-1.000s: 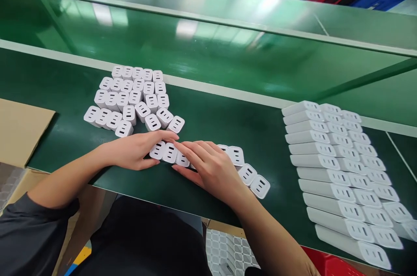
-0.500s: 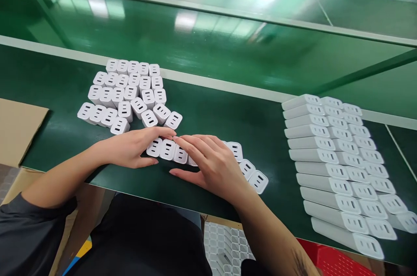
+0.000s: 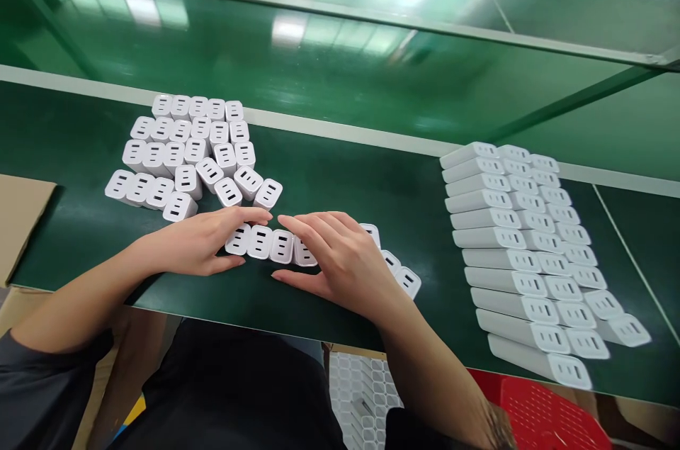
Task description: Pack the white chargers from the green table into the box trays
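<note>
Fingers (image 3: 302,229) are arching about a row of smooth white blocks (image 3: 259,242) on our glossy green bench (image 3: 340,184): our right hand (image 3: 350,267) is spreading wide across it, our left hand (image 3: 194,246) is cupping one end, gripping or not we cannot tell. Rounded, slotted faces are pointing upward.

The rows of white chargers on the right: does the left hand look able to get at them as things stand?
Probably not easily: the right hand and right forearm lie largely between the left hand and the rows of white chargers, so it would likely reach across.
</note>
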Action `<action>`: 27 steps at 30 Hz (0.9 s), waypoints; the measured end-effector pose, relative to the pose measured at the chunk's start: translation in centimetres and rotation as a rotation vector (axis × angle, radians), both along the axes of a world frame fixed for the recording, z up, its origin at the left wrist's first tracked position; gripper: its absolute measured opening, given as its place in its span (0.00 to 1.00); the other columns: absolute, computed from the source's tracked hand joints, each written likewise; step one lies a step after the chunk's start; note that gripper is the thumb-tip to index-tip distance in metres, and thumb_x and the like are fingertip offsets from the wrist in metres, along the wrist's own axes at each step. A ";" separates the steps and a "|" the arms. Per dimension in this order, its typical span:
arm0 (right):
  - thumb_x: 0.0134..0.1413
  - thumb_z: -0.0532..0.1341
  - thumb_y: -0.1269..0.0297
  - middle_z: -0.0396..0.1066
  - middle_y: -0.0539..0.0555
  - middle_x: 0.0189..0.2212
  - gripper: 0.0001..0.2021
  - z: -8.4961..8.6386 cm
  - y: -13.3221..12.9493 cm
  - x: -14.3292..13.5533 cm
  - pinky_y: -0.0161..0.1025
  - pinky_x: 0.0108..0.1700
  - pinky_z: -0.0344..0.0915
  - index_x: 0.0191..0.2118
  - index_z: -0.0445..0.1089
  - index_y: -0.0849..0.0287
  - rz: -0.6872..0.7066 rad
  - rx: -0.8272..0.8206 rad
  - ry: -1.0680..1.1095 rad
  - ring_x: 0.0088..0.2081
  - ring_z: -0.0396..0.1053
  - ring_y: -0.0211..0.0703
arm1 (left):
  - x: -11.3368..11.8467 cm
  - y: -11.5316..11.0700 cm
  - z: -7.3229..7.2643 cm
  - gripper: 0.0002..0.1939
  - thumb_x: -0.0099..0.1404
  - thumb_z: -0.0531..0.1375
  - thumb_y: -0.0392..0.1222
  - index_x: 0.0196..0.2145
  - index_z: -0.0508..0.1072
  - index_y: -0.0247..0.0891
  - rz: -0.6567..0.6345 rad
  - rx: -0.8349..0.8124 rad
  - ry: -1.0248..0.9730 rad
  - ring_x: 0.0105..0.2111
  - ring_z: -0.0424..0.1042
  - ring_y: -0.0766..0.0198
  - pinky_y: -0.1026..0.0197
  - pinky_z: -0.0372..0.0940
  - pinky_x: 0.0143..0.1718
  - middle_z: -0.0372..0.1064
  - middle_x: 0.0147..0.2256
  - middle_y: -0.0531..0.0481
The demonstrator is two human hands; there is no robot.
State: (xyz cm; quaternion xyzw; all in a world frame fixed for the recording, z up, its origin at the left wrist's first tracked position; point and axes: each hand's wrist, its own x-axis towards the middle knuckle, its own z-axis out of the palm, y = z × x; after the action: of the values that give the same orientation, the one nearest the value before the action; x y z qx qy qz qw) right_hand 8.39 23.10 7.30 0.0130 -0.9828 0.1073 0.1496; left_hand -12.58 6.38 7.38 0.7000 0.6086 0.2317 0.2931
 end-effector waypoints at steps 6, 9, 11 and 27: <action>0.60 0.62 0.45 0.75 0.61 0.47 0.31 0.3 0.2 0.2 0.49 0.47 0.67 0.60 0.62 0.62 0.013 -0.112 -0.019 0.45 0.72 0.52 | 0.1 0.0 0.2 0.32 0.66 0.58 0.35 0.65 0.52 0.41 -0.028 0.011 0.007 0.59 0.65 0.55 0.55 0.65 0.58 0.60 0.62 0.42; 0.57 0.64 0.45 0.71 0.60 0.54 0.36 1.5 1.3 1.1 0.48 0.50 0.68 0.65 0.56 0.57 0.053 -0.251 -0.129 0.51 0.71 0.52 | 0.2 -0.1 0.2 0.33 0.66 0.58 0.33 0.65 0.51 0.42 -0.058 0.040 0.006 0.62 0.61 0.54 0.53 0.63 0.61 0.57 0.64 0.41; 0.57 0.65 0.47 0.67 0.60 0.58 0.38 2.3 2.4 1.9 0.49 0.53 0.68 0.68 0.53 0.53 0.057 -0.275 -0.200 0.56 0.68 0.54 | 0.3 -0.2 0.2 0.33 0.66 0.57 0.33 0.65 0.50 0.42 -0.071 0.072 0.019 0.64 0.58 0.53 0.51 0.62 0.62 0.56 0.64 0.40; 0.57 0.65 0.51 0.66 0.60 0.58 0.36 2.5 5.7 3.7 0.56 0.60 0.64 0.68 0.55 0.52 0.001 -0.274 -0.287 0.58 0.65 0.56 | 0.4 0.1 -0.8 0.32 0.68 0.61 0.48 0.64 0.54 0.42 0.028 0.125 0.130 0.58 0.67 0.53 0.53 0.68 0.55 0.64 0.59 0.41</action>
State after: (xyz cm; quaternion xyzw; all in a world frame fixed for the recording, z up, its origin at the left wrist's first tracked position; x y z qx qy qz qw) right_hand 12.13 28.81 9.75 -0.0224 -0.9702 0.2410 0.0083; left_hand -12.16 6.47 6.54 0.7220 0.6202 0.2273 0.2057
